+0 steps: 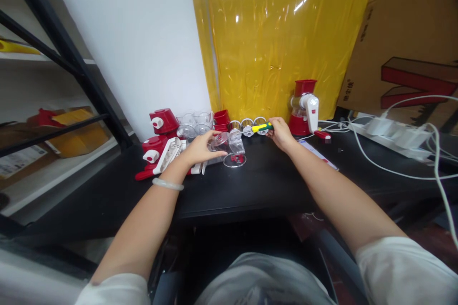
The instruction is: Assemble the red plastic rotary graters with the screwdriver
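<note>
My right hand grips a screwdriver by its green and yellow handle, its thin shaft pointing left. The shaft's tip is close to a clear plastic housing; whether they touch I cannot tell. My left hand curves around the left side of this housing, thumb below and fingers above. Just in front lies a round clear disc with red pieces at its middle. Metal grater drums stand in a row behind the screwdriver.
Red bases and white crank arms are piled at the left, clear plastic parts behind. An assembled red and white rotary grater stands at the right. White cables and a power strip occupy the table's right end.
</note>
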A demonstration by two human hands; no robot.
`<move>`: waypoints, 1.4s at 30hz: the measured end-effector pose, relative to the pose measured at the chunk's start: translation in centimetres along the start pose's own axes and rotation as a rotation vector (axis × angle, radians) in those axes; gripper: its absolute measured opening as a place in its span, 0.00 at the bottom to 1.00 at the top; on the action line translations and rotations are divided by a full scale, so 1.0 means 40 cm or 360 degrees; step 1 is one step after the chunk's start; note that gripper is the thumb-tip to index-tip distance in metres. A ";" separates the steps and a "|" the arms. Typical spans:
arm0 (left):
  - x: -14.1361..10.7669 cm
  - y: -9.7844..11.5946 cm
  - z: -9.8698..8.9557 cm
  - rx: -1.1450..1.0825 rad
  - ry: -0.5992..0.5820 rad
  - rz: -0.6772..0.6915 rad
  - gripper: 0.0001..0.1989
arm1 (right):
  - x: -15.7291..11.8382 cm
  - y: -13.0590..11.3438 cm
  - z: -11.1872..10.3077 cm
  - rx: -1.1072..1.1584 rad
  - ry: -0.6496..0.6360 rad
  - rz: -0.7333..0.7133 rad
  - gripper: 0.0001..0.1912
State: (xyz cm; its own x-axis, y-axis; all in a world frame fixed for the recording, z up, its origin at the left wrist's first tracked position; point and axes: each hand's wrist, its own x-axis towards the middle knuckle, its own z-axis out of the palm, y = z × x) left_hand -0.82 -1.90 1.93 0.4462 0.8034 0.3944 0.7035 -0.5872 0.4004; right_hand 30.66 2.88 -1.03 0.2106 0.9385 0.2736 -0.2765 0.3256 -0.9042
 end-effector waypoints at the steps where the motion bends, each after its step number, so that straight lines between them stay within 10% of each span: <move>1: 0.000 0.000 0.000 -0.0005 0.0003 0.0011 0.43 | -0.003 -0.005 0.004 0.0054 0.0038 0.0019 0.17; 42: 0.000 -0.006 0.003 0.0047 0.0019 0.0048 0.42 | -0.012 -0.014 -0.014 0.0173 -0.0115 0.0099 0.13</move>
State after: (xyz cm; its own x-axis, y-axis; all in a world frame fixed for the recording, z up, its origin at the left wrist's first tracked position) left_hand -0.92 -1.75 1.71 0.4612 0.7839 0.4157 0.7058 -0.6080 0.3636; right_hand 31.24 2.20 -0.83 0.1232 0.9618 0.2444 -0.3877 0.2734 -0.8803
